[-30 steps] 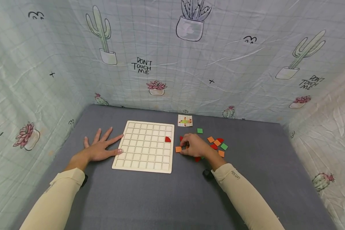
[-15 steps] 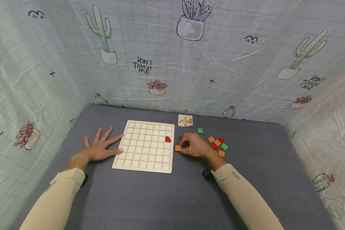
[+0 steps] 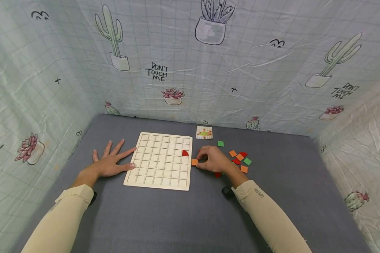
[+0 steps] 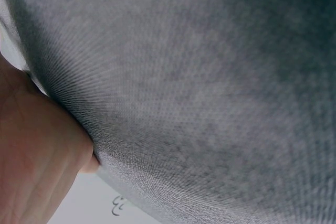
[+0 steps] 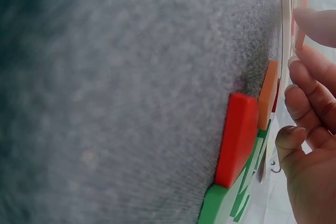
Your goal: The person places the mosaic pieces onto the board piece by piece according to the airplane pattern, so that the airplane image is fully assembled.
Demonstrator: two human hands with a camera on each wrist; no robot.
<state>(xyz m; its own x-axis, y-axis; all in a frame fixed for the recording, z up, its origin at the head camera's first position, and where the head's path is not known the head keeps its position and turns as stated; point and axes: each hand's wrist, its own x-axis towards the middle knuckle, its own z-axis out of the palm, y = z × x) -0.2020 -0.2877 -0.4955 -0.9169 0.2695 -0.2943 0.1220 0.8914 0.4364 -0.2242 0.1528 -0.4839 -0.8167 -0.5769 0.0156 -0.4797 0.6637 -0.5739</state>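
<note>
My left hand (image 3: 109,165) lies flat with spread fingers on the dark table, its thumb and index fingertips over the left edge of a pale gridded board (image 3: 158,172). A red quarter-circle tile (image 3: 185,153) sits in a cell near the board's right side. Just off that right edge, my right hand (image 3: 213,160) pinches an orange square tile (image 3: 194,162) between thumb and index finger. In the right wrist view the held orange tile (image 5: 301,30) is raised above the table. Under and beside this hand lie a red tile (image 5: 239,140) and a green tile (image 5: 214,203).
A small pattern card (image 3: 204,133) lies behind the right hand, near a single green square (image 3: 220,144). Right of the hand is a loose group of orange squares (image 3: 244,169), red pieces and a green tile (image 3: 247,161). A printed cloth (image 3: 190,77) surrounds the table.
My right hand has lifted the orange tile and moved it slightly left and away from me, up to the board's right edge. The left hand stays in place.
</note>
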